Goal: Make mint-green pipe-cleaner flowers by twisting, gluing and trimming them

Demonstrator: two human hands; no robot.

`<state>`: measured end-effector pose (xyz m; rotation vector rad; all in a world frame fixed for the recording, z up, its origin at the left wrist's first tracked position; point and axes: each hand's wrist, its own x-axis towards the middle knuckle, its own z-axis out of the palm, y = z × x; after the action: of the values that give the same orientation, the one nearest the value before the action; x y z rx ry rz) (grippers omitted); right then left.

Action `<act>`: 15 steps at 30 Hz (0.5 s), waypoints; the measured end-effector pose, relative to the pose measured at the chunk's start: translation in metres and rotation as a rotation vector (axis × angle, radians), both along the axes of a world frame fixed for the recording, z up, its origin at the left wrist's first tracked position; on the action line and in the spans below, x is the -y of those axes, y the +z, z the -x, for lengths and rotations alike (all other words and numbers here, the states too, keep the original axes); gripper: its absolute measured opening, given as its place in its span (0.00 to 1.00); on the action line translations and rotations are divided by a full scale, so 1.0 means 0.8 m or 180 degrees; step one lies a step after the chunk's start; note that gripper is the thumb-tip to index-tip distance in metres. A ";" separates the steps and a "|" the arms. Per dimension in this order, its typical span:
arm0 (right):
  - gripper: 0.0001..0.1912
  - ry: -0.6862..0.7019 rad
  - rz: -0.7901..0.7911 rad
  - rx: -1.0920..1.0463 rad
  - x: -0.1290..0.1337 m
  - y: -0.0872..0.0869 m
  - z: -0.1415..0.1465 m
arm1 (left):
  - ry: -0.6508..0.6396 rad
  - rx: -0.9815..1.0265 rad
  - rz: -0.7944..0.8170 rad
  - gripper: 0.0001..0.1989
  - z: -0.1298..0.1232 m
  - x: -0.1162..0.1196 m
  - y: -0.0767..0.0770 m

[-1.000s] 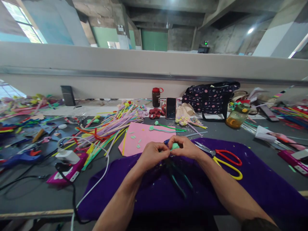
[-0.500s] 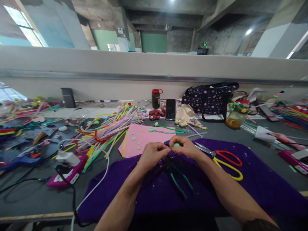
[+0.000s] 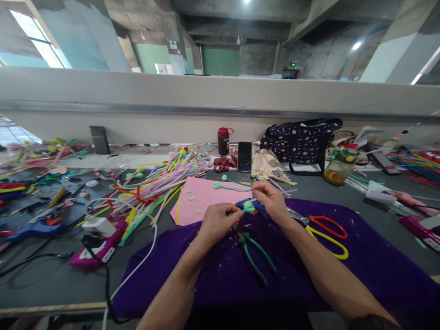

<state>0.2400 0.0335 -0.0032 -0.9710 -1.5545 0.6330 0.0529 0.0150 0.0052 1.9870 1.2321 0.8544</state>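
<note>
A small mint-green pipe-cleaner flower (image 3: 249, 207) hangs between my two hands over the purple cloth. My left hand (image 3: 220, 222) is closed in a pinch at the flower's left side. Up and to the right, my right hand (image 3: 271, 200) pinches a thin pale strip (image 3: 252, 200) close above the flower; its exact kind is unclear. Green-handled pliers (image 3: 256, 259) lie on the cloth just below, with their jaws near my left fingertips. Scissors (image 3: 326, 228) with a red and a yellow handle lie right of my right wrist.
Pink sheets (image 3: 195, 195) bear green snippets and a green pipe-cleaner stem (image 3: 233, 187). Bundled pipe cleaners (image 3: 165, 176) spread leftward. A white cable (image 3: 151, 243) crosses to the table edge. Behind stand a phone (image 3: 244, 156), a red-capped bottle (image 3: 223, 141) and a dark patterned bag (image 3: 297, 142).
My right hand has moved up and slightly right, away from my left fingertips. The green flower, mostly covered by fingers before, now shows between the hands. My left hand stays in place.
</note>
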 end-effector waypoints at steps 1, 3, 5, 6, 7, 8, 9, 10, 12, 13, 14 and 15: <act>0.09 -0.0216 0.0074 -0.0200 -0.002 -0.002 0.000 | 0.0066 -0.0023 -0.0009 0.12 0.000 -0.001 -0.001; 0.09 -0.0376 0.0224 -0.0541 -0.004 -0.006 -0.001 | 0.0188 -0.0033 -0.0018 0.13 0.002 -0.002 -0.002; 0.11 -0.0290 0.0343 -0.0722 -0.006 -0.009 -0.001 | 0.0273 0.0037 -0.0021 0.14 0.003 -0.004 -0.003; 0.13 -0.0239 0.0373 -0.0762 -0.006 -0.010 0.000 | 0.0295 0.0107 -0.0011 0.14 0.003 -0.005 -0.003; 0.14 -0.0200 0.0386 -0.0778 -0.006 -0.011 0.000 | 0.0300 0.0197 0.0013 0.15 0.004 -0.005 -0.003; 0.16 -0.0165 0.0391 -0.0769 -0.006 -0.012 0.001 | 0.0300 0.0291 0.0051 0.16 0.004 -0.006 -0.003; 0.18 -0.0138 0.0388 -0.0737 -0.005 -0.012 0.002 | 0.0298 0.0383 0.0090 0.16 0.004 -0.007 -0.002; 0.20 -0.0114 0.0382 -0.0687 -0.005 -0.012 0.003 | 0.0298 0.0462 0.0129 0.16 0.004 -0.007 -0.001; 0.22 -0.0083 0.0407 -0.0560 -0.003 -0.011 0.004 | 0.0310 0.0573 0.0187 0.17 0.003 -0.007 0.002; 0.22 -0.0061 0.0447 -0.0502 -0.002 -0.011 0.004 | 0.0314 0.0612 0.0203 0.17 0.003 -0.007 0.003; 0.20 -0.0033 0.0500 -0.0462 -0.001 -0.010 0.004 | 0.0318 0.0650 0.0212 0.17 0.003 -0.006 0.004; 0.18 -0.0008 0.0551 -0.0444 0.000 -0.008 0.004 | 0.0326 0.0685 0.0218 0.17 0.003 -0.006 0.005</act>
<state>0.2368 0.0334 -0.0100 -1.0348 -1.3922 0.8268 0.0506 0.0195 0.0096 1.7398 1.2287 1.0331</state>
